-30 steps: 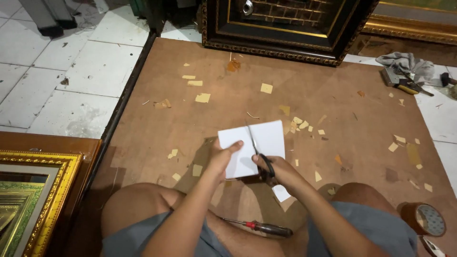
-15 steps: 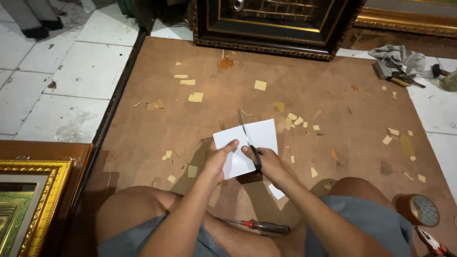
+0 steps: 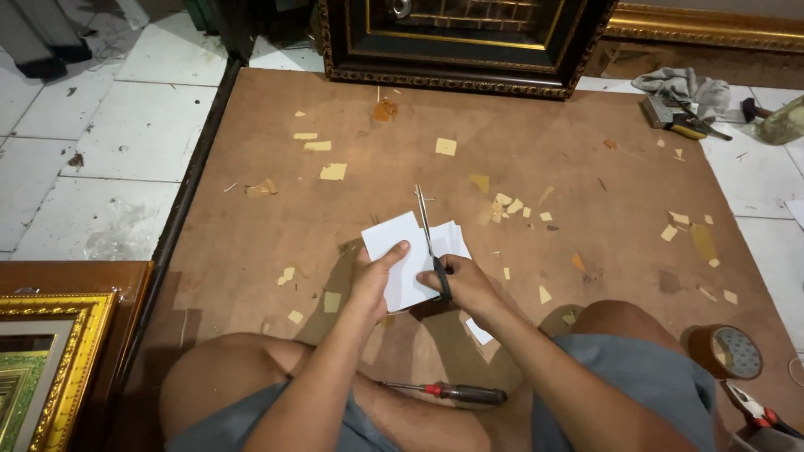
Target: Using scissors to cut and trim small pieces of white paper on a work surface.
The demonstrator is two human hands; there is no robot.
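Note:
My left hand [image 3: 374, 280] grips the left part of a white sheet of paper [image 3: 394, 255] just above a brown board [image 3: 536, 125] on the floor. My right hand [image 3: 465, 285] holds black-handled scissors [image 3: 427, 238], whose blades run up through the paper to its far edge. The strip of paper right of the blades hangs slightly apart from the left part. A small white offcut [image 3: 479, 332] lies on the board under my right wrist. My bare knees frame the lower view.
A red-handled screwdriver [image 3: 448, 391] lies between my legs. A brown tape roll [image 3: 727, 351] and red pliers [image 3: 754, 410] sit at the right. Yellow scraps [image 3: 333, 172] dot the board. Ornate frames stand at the top [image 3: 461, 50] and bottom left [image 3: 50, 360]. A rag and tools [image 3: 682, 105] lie at the upper right.
The scissors have advanced away from me through the paper, reaching its far edge. The right strip has narrowed and shifted apart. The camera view has slid slightly.

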